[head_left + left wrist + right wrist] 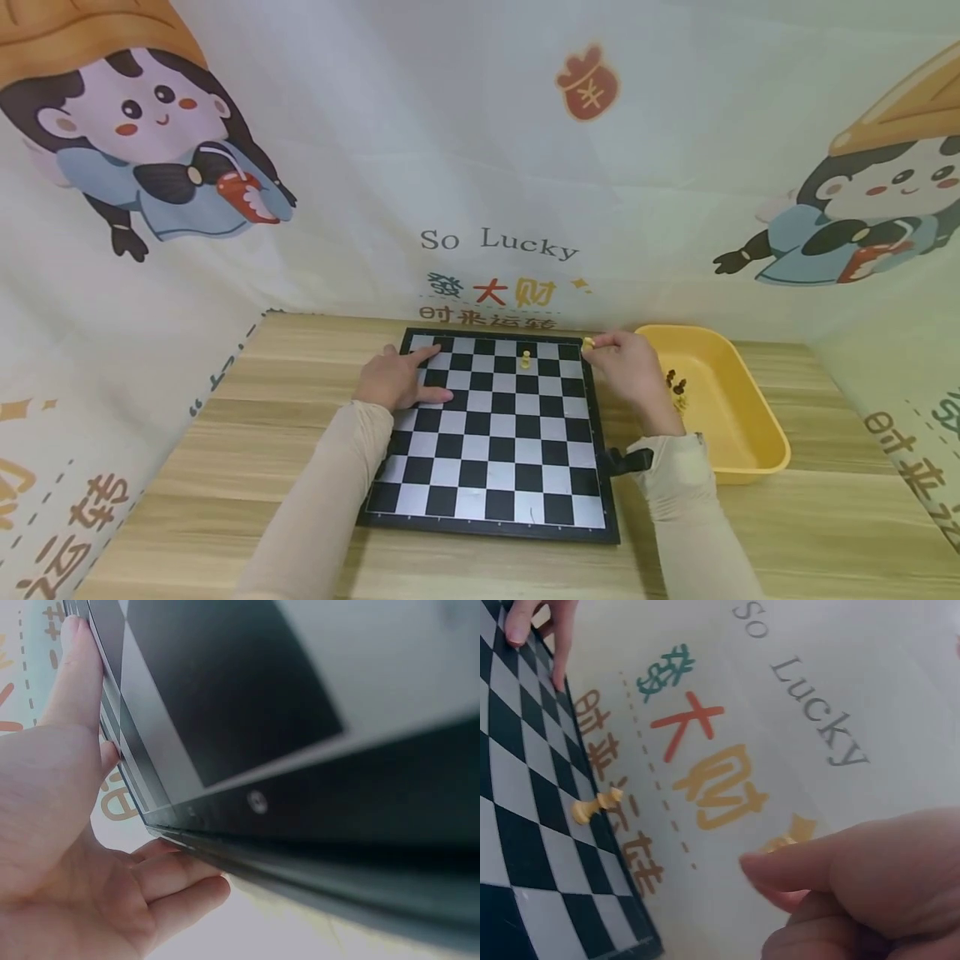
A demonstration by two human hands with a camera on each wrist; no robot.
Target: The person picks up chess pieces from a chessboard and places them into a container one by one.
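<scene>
A black-and-white chessboard [491,450] lies flat on the wooden table. One small yellow chess piece [526,360] stands upright near the board's far edge, seen also in the right wrist view. My left hand [393,379] rests at the board's upper left side; thumb and index finger are spread over the squares, while other fingers lie along the outer edge in the left wrist view. At the far right corner, my right hand [633,371] pinches another yellow chess piece [588,343] between thumb and index finger, its lower part mostly hidden.
Right of the board sits a yellow plastic tub [738,408] with several dark and yellow chess pieces [678,390] inside, partly behind the right wrist. A black strap [630,461] sticks out from the right wrist over the board's edge. Behind the table hangs a printed cloth [360,167].
</scene>
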